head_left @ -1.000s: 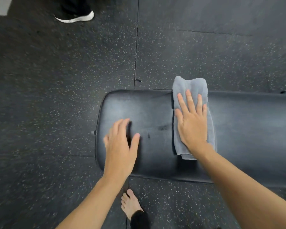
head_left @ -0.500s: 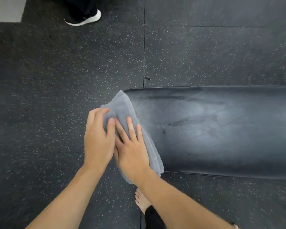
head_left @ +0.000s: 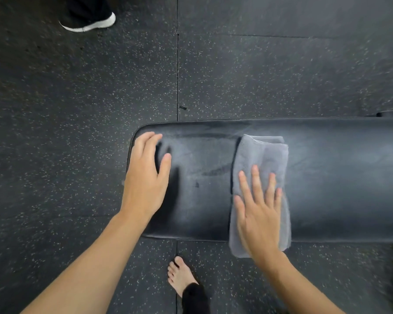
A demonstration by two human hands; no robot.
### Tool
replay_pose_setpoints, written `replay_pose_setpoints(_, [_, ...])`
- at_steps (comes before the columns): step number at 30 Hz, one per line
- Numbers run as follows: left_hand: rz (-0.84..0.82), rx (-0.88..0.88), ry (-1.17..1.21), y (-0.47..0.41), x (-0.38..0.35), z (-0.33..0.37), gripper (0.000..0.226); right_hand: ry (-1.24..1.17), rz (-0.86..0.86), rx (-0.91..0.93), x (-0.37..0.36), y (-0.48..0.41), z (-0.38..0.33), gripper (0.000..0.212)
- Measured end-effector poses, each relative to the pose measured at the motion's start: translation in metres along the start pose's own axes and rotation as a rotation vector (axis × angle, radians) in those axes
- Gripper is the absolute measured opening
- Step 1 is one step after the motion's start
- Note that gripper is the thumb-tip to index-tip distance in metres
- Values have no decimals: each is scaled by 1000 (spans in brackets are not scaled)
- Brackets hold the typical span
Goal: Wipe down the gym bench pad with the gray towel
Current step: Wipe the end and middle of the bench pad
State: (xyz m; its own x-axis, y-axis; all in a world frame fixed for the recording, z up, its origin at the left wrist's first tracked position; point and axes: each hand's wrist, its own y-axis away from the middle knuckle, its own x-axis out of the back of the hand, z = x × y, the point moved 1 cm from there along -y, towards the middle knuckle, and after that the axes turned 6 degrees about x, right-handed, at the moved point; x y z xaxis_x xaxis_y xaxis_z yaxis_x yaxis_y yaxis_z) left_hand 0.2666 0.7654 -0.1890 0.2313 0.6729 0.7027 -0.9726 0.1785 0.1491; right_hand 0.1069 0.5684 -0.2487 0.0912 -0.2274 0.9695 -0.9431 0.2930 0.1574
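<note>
Stretching black and streaked across the speckled rubber floor (head_left: pixel 77 132), gym bench pad (head_left: pixel 338 177) showing a dull, freshly wiped sheen along its rounded end. Lying folded across the pad's width now, near edge drooping over the front, gray towel (head_left: pixel 261 155) having swept back from the pad's tip half a second ago, suggesting strokes working along the length. Pressing flat and open-fingered on the towel, right hand (head_left: pixel 259 211); bracing spread and empty on the pad's end, left hand (head_left: pixel 145 177), no longer helping with the cloth.
</note>
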Motion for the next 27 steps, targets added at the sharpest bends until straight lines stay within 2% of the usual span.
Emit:
replay_pose_setpoints(1, [15,7,7,0,-1,1,41,-13,1,40,-3,-11,-20,56])
replay_pose_setpoints(5, [128,31,9,-3,0,-1,43,-40,29,385,-18,-83,-111,54])
replay_pose_setpoints(8, [192,97,29,-5,-8,-14,44,-54,14,410,-19,-123,-133,53])
replay_pose_setpoints(12, [106,117,4,-4,-40,-23,47,-32,3,490,-12,-128,-121,56])
replay_pose_setpoints(14, [109,101,-73,-4,-49,-29,51,-47,55,413,-8,-136,-98,53])
replay_pose_setpoints(17, [132,121,-91,-4,-52,-34,55,-56,115,172,4,-145,-32,50])
replay_pose_setpoints(20, [137,97,-116,-2,-53,-33,54,-50,83,203,15,-141,3,50])
replay_pose_setpoints(25, [155,116,-39,-2,-53,-35,51,-66,102,131,8,-159,-51,51])
replay_pose_setpoints(27, [170,104,5,-1,-52,-34,50,-84,58,222,1,-177,-95,45])
